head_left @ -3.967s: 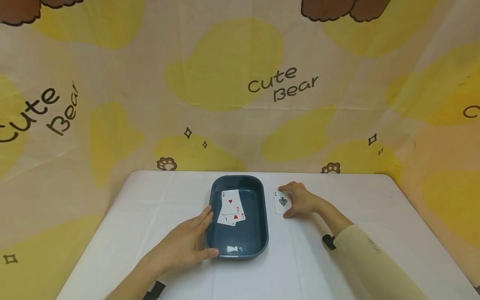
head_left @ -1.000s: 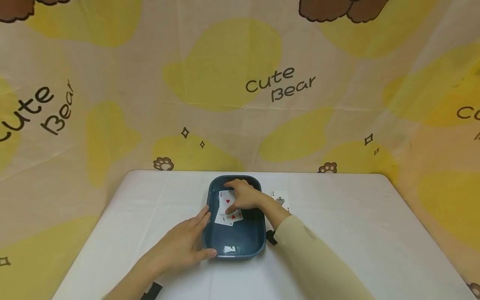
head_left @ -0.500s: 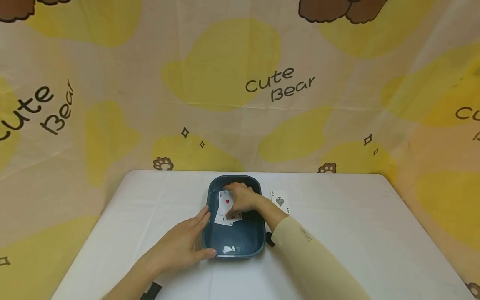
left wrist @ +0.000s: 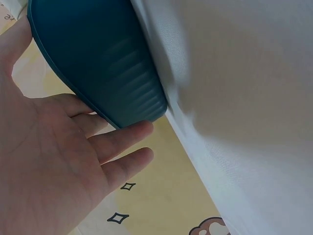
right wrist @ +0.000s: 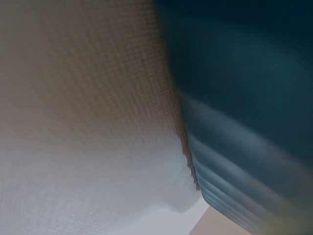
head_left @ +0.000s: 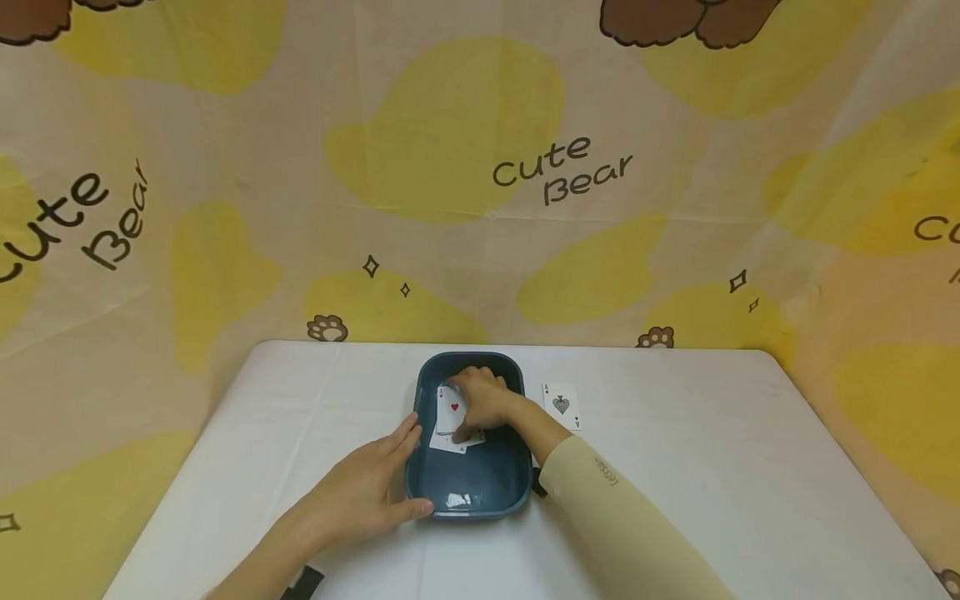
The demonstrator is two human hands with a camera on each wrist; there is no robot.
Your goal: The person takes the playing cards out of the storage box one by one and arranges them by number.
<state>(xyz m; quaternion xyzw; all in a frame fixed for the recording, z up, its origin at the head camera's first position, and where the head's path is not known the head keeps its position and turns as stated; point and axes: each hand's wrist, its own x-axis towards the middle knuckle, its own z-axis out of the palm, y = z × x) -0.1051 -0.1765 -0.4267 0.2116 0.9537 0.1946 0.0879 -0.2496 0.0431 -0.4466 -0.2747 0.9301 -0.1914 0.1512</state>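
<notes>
In the head view a dark blue tray (head_left: pixel 491 483) stands on the white table. My left hand (head_left: pixel 367 483) rests against its left side, thumb near the front corner; in the left wrist view the fingers (left wrist: pixel 129 139) lie fairly straight along the tray wall. Inside the tray my right hand (head_left: pixel 483 398) pinches an ace of hearts (head_left: pixel 450 417) by its far and near edges, between fingers and thumb. Other playing cards (head_left: pixel 447 444) lie partly beneath it, mostly covered. The right wrist view has only the tray's outer wall (right wrist: pixel 244 147) and white cloth, not the hand.
An ace of spades (head_left: pixel 561 406) lies face up on the table (head_left: pixel 675 433) just right of the tray. Behind the table's far edge hangs a patterned yellow and beige cloth (head_left: pixel 450 167).
My right hand has left the ace of spades on the table and moved left into the tray. Its fingers have closed on the ace of hearts, which has shifted slightly nearer. The left hand stays.
</notes>
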